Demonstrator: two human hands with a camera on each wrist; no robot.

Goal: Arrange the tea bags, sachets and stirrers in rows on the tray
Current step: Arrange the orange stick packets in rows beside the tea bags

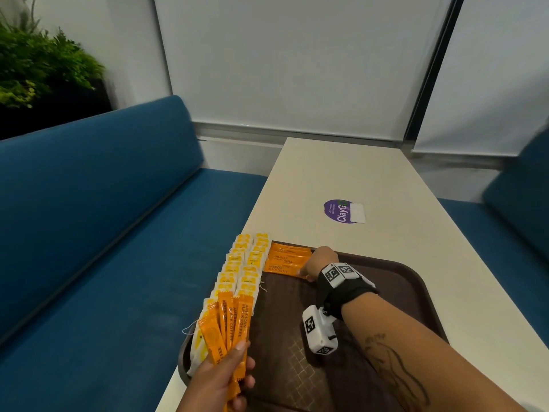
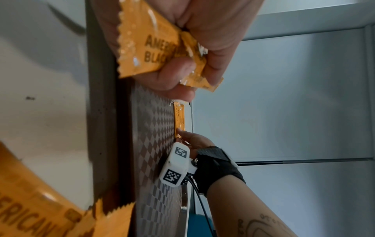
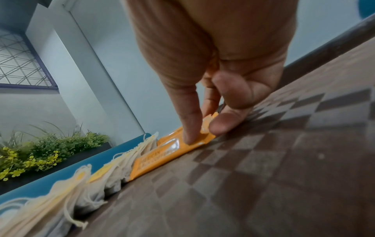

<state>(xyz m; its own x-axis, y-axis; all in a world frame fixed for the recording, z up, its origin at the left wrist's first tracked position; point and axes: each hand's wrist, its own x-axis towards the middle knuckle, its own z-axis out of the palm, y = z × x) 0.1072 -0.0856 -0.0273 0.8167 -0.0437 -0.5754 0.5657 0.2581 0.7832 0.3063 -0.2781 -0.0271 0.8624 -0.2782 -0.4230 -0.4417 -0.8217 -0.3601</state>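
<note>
A brown patterned tray (image 1: 413, 281) lies on the white table. Two columns of yellow-tagged tea bags (image 1: 243, 263) run along its left side. At the far end, several orange coffee sachets (image 1: 285, 261) lie flat side by side. My right hand (image 1: 319, 263) is at their right ends. In the right wrist view its forefinger and thumb (image 3: 202, 126) pinch the raised end of the nearest sachet (image 3: 162, 157), beside the tea bags (image 3: 113, 176). My left hand (image 1: 222, 379) grips a fan of orange sachets (image 1: 234, 322) above the tray's near left corner, seen close up as a bunch (image 2: 146, 48). No stirrers are in view.
The table (image 1: 371, 179) stretches away beyond the tray, with a purple sticker (image 1: 341, 211) on it. Blue bench seats stand on the left (image 1: 104, 233) and right (image 1: 520, 218). Green plants (image 1: 38, 63) sit behind the left bench. The tray's middle (image 1: 297, 367) is bare.
</note>
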